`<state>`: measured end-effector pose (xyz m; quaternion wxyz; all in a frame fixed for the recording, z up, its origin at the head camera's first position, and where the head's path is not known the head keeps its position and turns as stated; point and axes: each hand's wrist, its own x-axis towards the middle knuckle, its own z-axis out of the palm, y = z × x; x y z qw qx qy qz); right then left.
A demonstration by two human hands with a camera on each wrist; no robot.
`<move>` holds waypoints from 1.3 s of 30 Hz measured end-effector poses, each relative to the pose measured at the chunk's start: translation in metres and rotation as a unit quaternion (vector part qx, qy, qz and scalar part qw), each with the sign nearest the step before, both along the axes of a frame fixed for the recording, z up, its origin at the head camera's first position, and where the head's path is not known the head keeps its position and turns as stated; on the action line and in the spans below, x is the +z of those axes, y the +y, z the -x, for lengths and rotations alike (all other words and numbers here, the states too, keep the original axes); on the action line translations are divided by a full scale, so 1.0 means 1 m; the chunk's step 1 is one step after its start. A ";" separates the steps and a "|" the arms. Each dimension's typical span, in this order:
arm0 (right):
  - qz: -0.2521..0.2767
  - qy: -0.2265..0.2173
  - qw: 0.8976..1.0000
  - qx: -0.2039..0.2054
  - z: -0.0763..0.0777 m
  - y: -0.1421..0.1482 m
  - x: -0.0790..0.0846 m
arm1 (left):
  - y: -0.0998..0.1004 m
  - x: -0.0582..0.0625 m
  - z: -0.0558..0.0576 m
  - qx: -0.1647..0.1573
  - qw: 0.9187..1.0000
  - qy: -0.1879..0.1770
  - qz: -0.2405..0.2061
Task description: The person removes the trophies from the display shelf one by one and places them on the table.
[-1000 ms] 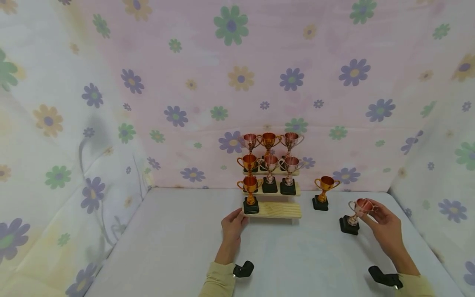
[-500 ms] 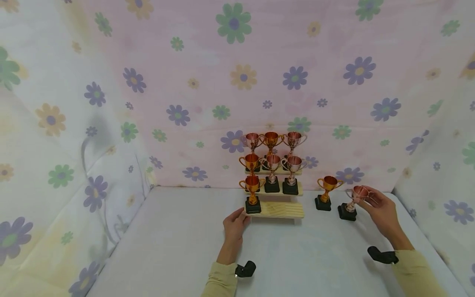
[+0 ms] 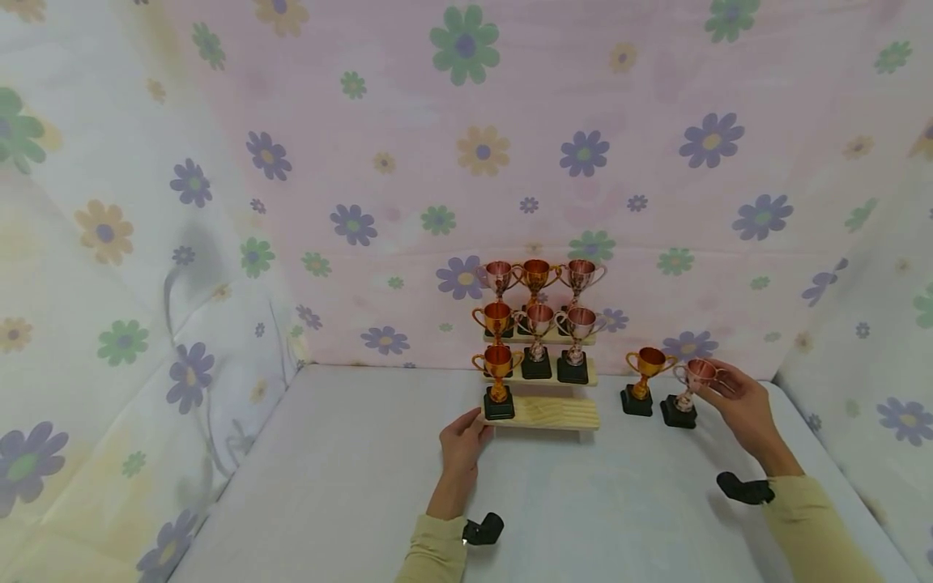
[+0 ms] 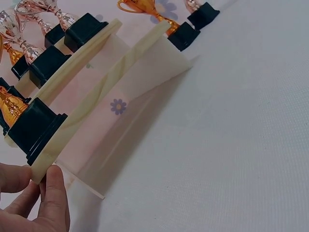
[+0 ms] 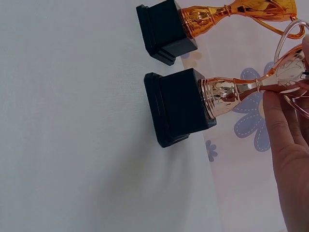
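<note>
My left hand (image 3: 462, 445) pinches the front left corner of a tiered wooden display stand (image 3: 557, 412), thumb above and fingers below in the left wrist view. A gold trophy cup (image 3: 499, 380) on a black base stands at the left end of its lowest step. At the right, my right hand (image 3: 739, 405) holds a rose-gold trophy cup (image 3: 685, 397) by its cup and handle. The trophy is upright, right of a standing gold trophy (image 3: 643, 380). Its black base (image 5: 181, 104) is at or just above the table; I cannot tell which.
Three trophies stand on the middle step, including a rose-gold one (image 3: 576, 348). Three more, including a gold one (image 3: 535, 279), stand on the top step, their bases partly hidden. A flowered cloth (image 3: 350, 162) backs the white table (image 3: 350, 470).
My right hand has moved left and away from me with the rose-gold trophy, bringing it close beside the gold trophy. My left hand keeps its hold on the stand.
</note>
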<state>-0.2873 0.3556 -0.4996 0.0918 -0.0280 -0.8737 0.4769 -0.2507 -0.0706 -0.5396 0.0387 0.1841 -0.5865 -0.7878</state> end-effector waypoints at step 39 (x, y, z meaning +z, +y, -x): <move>-0.085 -0.188 0.971 0.120 -0.074 -0.066 -0.019 | 0.000 -0.001 0.000 0.004 1.000 0.005 -0.005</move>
